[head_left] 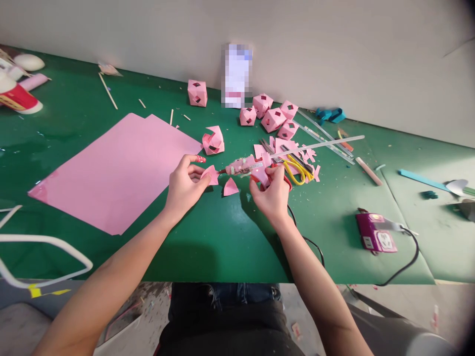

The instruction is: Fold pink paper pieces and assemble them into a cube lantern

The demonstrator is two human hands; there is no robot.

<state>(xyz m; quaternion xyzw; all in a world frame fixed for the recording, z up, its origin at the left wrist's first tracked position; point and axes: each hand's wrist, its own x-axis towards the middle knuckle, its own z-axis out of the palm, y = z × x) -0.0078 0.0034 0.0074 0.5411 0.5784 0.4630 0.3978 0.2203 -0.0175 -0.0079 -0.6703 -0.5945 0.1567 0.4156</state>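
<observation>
My left hand (184,184) pinches a small folded pink paper piece (211,174) just above the green table (222,237). My right hand (272,194) grips a pink hot glue gun (247,166), its nozzle pointing left and almost touching that paper piece. A clear glue stick (319,145) sticks out of the gun's back toward the right. A second folded pink piece (230,187) lies on the table between my hands. A half-built pink paper shape (213,140) sits just behind.
Large pink paper sheets (118,168) lie to the left. Several pink paper cubes (272,118) stand near the wall, one more cube (197,92) apart. Yellow-handled scissors (297,170) and pink scraps lie right of the gun. A magenta power socket (374,232) with black cable sits at right.
</observation>
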